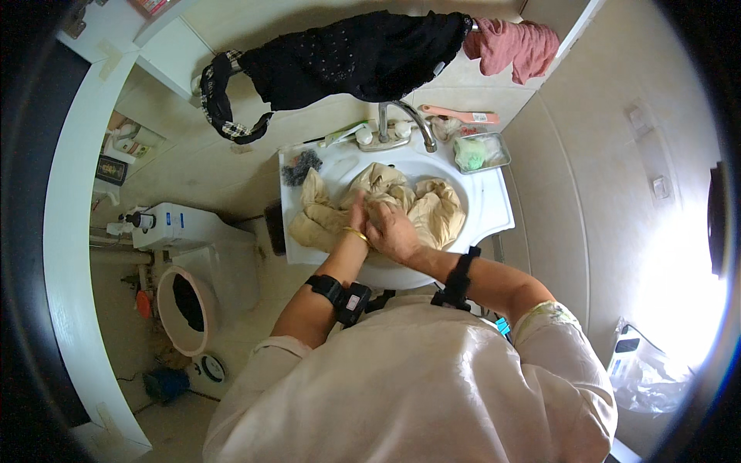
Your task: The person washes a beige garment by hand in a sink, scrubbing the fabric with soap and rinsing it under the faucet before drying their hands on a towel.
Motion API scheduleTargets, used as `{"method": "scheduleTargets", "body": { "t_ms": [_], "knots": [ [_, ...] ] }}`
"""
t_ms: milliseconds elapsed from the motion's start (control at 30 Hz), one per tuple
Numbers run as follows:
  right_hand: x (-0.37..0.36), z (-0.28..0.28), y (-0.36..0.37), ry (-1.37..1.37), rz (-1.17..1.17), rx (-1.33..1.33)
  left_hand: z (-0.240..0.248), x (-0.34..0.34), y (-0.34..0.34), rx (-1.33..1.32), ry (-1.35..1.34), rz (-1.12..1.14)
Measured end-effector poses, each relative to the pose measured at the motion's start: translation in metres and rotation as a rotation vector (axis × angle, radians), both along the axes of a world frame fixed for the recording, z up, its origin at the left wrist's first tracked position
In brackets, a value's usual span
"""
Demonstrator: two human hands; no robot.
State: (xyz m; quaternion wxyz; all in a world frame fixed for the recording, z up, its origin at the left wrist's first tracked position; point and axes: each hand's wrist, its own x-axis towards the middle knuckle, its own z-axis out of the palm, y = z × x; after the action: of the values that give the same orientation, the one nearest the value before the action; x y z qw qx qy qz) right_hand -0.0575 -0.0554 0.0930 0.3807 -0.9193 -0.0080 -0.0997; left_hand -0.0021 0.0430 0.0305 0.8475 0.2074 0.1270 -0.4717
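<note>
Bunched beige cloth (436,214), perhaps a garment, fills much of the white washbasin (488,212) and hangs over its left side. My left hand (357,217), with a gold bangle at the wrist, is closed on a fold in the middle. Right beside it, my right hand (396,234) has its fingers curled into the same cloth, its knuckles upward. The two hands are close together, and their fingertips are partly hidden. Behind them a chrome tap (421,126) arches over the basin's back rim.
A soap dish (502,150) with a green lump sits back right, near a pink-handled brush (461,115). Dark mesh (301,167) lies on the left rim. Black clothing (347,58) hangs above. Left stand a toilet (220,266) and a pink bucket (166,309).
</note>
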Motion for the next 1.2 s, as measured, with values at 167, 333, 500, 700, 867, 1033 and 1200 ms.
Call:
{"method": "scheduleTargets", "body": {
  "t_ms": [167, 333, 500, 700, 867, 1033, 1200],
  "knots": [
    [0.036, -0.026, -0.061, 0.349, -0.266, -0.032, 0.037, -0.007, -0.033, 0.328, -0.108, 0.050],
    [-0.007, 0.022, -0.002, -0.095, -0.138, 0.123, 0.043, 0.020, 0.007, 0.294, -0.025, 0.128],
    [0.018, -0.010, 0.003, 0.085, 0.028, -0.232, 0.023, -0.002, 0.008, 0.004, -0.197, 0.031],
    [0.042, 0.015, -0.066, 0.381, -0.100, 0.213, 0.102, 0.026, 0.049, 0.052, -0.210, -0.053],
    [0.030, 0.012, -0.112, 0.382, -0.170, 0.482, 0.135, 0.043, 0.121, 0.225, -0.187, -0.067],
    [0.026, -0.014, -0.105, 0.023, -0.296, 0.374, 0.063, 0.074, 0.170, 1.097, -0.288, 0.157],
    [-0.013, -0.010, -0.103, 0.373, -0.104, 0.046, 0.036, 0.040, 0.165, 1.777, -1.196, 0.402]
  ]
}}
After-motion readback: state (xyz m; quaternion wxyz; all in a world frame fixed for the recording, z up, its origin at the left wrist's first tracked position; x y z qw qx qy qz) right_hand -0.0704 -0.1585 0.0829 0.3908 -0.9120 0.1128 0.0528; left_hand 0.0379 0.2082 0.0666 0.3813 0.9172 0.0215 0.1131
